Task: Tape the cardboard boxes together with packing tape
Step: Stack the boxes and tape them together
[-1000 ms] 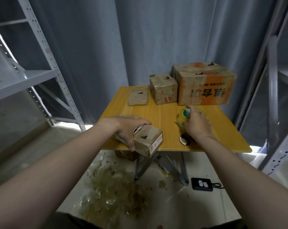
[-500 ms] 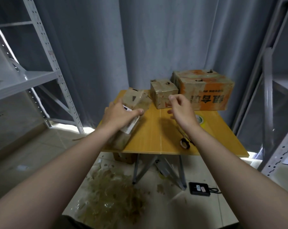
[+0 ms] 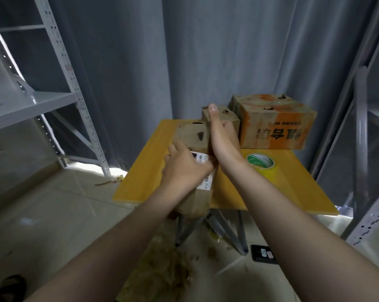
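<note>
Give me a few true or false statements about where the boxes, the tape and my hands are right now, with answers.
1. The tape roll lies on the table, in neither hand. True.
2. The left hand grips the small labelled box. True.
3. The right hand holds the tape roll. False: it is open, fingers straight, at the small labelled box's right side.
4. The large orange box sits on the floor. False: it stands on the table's far right part.
</note>
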A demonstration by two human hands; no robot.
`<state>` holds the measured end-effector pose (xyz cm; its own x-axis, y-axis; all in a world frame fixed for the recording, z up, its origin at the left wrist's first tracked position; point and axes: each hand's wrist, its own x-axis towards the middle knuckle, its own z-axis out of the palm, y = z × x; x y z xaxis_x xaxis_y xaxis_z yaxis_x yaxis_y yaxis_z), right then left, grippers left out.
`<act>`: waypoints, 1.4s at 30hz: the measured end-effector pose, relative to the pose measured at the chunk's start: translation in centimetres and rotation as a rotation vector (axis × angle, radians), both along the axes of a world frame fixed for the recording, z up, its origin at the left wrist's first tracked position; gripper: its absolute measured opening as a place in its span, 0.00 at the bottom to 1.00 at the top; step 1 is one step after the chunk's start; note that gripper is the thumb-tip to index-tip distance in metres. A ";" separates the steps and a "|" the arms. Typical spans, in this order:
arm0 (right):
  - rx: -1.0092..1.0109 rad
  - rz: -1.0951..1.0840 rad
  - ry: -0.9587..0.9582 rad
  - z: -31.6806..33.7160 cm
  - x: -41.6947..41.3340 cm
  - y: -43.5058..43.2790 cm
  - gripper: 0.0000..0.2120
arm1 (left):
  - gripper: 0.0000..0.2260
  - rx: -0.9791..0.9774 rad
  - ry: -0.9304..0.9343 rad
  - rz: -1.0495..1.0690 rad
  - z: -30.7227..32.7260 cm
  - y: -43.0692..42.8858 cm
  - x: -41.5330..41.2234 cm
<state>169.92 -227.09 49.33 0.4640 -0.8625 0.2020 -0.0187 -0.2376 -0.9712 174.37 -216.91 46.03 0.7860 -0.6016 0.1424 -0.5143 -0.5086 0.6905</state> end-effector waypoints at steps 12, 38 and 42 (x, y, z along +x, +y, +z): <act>-0.053 -0.266 0.013 -3.0 0.2 -3.8 0.31 | 0.41 0.014 -0.226 -0.007 -1.9 -2.6 -0.3; 0.208 -0.056 -0.269 -3.1 -0.6 -5.2 0.20 | 0.41 -0.402 0.378 -0.341 -1.0 -1.7 3.7; 0.223 0.158 -0.130 -2.6 -0.6 -5.0 0.31 | 0.24 -0.459 0.433 -0.448 -0.5 -1.2 4.0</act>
